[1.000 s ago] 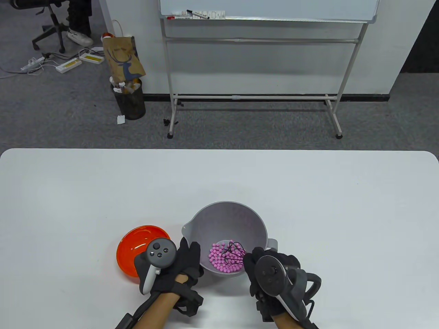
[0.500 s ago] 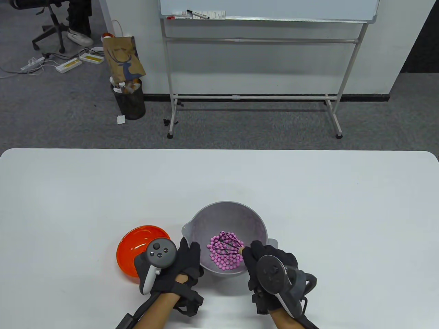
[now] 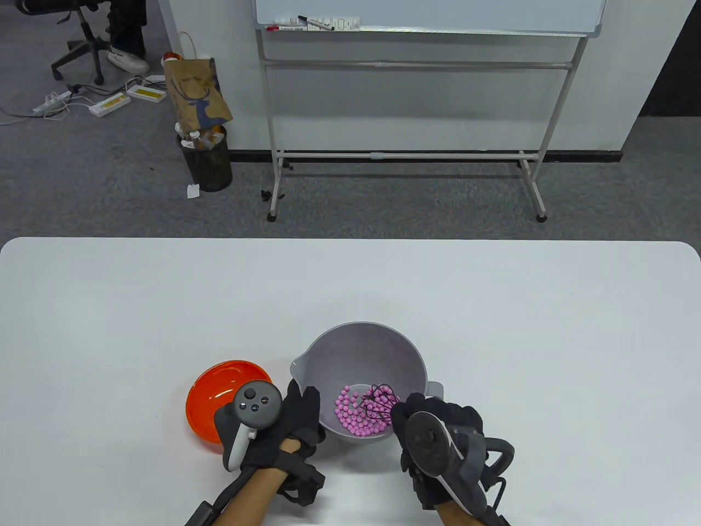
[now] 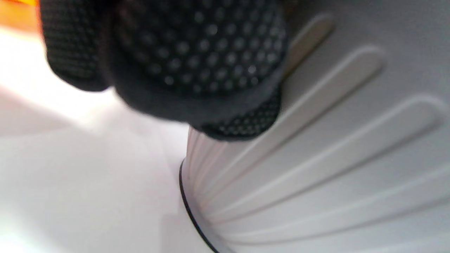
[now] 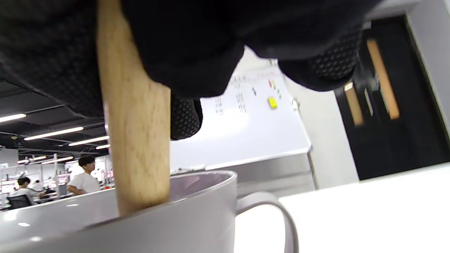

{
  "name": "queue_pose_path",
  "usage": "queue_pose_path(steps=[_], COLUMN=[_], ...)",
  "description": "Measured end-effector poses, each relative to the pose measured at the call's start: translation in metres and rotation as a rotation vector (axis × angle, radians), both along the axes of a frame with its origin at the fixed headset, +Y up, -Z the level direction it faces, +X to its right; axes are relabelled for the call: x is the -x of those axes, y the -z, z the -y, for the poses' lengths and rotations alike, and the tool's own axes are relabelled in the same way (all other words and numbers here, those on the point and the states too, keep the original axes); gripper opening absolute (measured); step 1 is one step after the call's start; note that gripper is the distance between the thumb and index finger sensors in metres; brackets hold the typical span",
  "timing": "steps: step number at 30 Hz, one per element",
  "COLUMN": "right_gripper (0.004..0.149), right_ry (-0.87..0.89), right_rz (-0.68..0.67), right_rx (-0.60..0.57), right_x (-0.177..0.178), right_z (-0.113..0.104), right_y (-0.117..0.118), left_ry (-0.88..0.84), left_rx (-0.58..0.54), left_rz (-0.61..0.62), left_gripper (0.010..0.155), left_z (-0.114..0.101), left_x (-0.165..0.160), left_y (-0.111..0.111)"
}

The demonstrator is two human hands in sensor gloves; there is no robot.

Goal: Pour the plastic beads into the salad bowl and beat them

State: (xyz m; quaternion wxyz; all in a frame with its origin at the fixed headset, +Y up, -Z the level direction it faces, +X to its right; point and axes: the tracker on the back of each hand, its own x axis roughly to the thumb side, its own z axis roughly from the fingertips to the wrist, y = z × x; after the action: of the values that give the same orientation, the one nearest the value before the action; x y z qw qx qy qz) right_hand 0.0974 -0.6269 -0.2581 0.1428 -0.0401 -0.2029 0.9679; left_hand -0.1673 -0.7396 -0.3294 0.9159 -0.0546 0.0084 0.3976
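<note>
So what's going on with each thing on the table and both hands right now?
Salad bowl: upright on the table, beads inside.
Beads: heaped at the bowl's bottom.
Whisk: head down among the beads, wooden handle held.
Orange dish: upright beside the bowl; no beads show in it.
Left hand: fingers resting against the bowl's ribbed outside.
Right hand: gripping the whisk handle.

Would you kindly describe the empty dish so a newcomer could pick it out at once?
On the white table, find the grey plastic salad bowl near the front edge. Just left of it, partly under the left hand, sits the shallow orange bowl: glossy, handleless, without beads.
</note>
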Motion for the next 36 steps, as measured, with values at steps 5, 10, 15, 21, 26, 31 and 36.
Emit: queue_pose_path(steps=[5, 10, 15, 21, 26, 31, 36], right_gripper=[0.044, 0.045, 0.045, 0.047, 0.048, 0.049, 0.049], right_ry=[0.178, 0.295, 0.347, 0.420, 0.468, 0.343, 0.444], right_rz=[-0.046, 0.018, 0.064, 0.078, 0.065, 0.033, 0.044], right_rx=[0.086, 0.072, 0.064, 0.027, -0.072, -0.006, -0.105], right_x=[-0.008, -0.020, -0.033, -0.060, -0.084, -0.091, -0.096], right_z=[0.015, 0.032, 0.032, 0.018, 0.007, 0.019, 0.021], right_y=[0.012, 0.022, 0.023, 0.017, 0.003, -0.001, -0.005], left_ry=[-0.001, -0.002, -0.021, -0.021, -0.020, -0.019, -0.019], left_rx=[0.001, 0.002, 0.014, 0.019, 0.020, 0.020, 0.019], left_rz=[-0.001, 0.002, 0.002, 0.000, 0.000, 0.000, 0.000], left_gripper=[0.077, 0.077, 0.077, 0.077, 0.077, 0.077, 0.077], left_z=[0.000, 0.000, 0.000, 0.000, 0.000, 0.000, 0.000], left_x=[0.000, 0.000, 0.000, 0.000, 0.001, 0.001, 0.002], left_y=[0.000, 0.000, -0.001, -0.001, 0.000, 0.000, 0.000])
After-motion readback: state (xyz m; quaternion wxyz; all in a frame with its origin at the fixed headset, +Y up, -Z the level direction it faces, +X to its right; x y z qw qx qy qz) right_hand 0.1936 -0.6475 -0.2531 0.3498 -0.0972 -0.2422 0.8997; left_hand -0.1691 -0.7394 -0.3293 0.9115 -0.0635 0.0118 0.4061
